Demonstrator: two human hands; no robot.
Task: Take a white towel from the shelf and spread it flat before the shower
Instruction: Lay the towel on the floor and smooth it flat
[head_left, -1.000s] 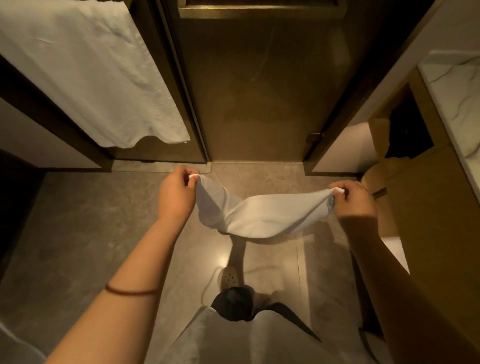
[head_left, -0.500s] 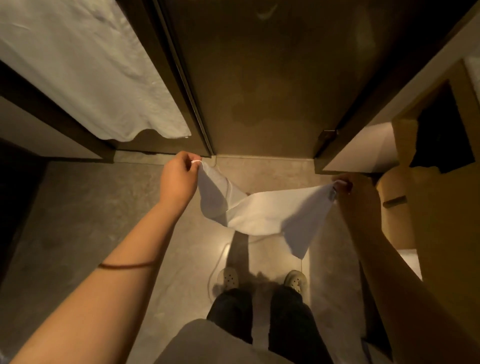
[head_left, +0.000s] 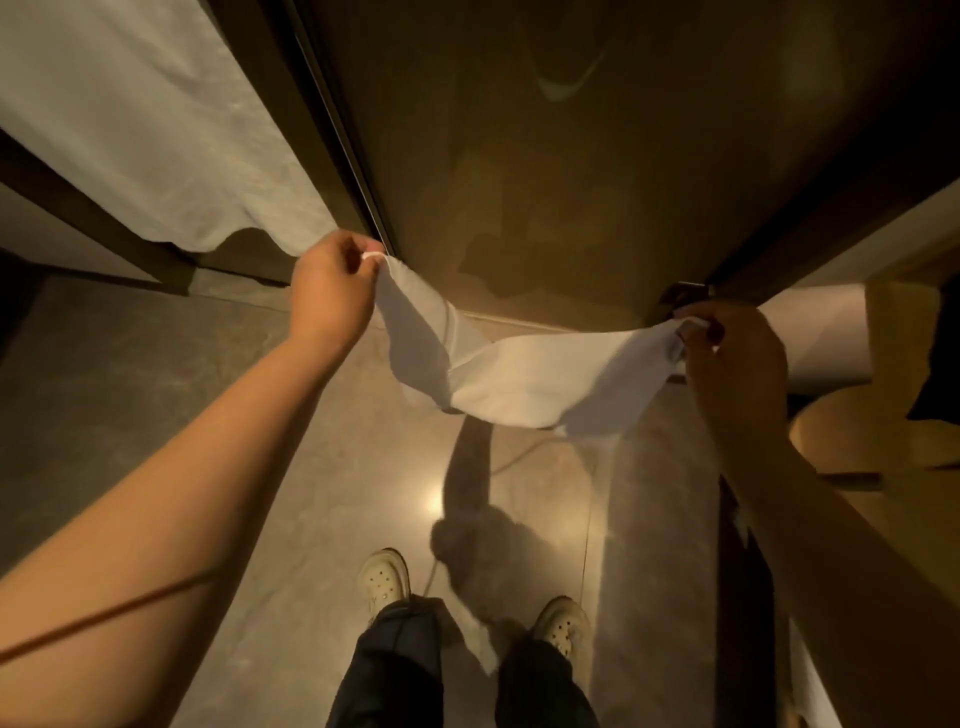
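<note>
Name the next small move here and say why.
Probably lower both hands toward the floor. The left hand and right hand each pinch an end of the white towel, which sags in the air before the glass door.

Glossy tiled floor (head_left: 156, 415), dark glass door (head_left: 571, 156), dim light.

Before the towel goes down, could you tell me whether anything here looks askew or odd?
Only the small white cloth towel: held by the left hand and right hand, it sags twisted in the middle, not flat. The glossy stone floor shows no spill.
</note>
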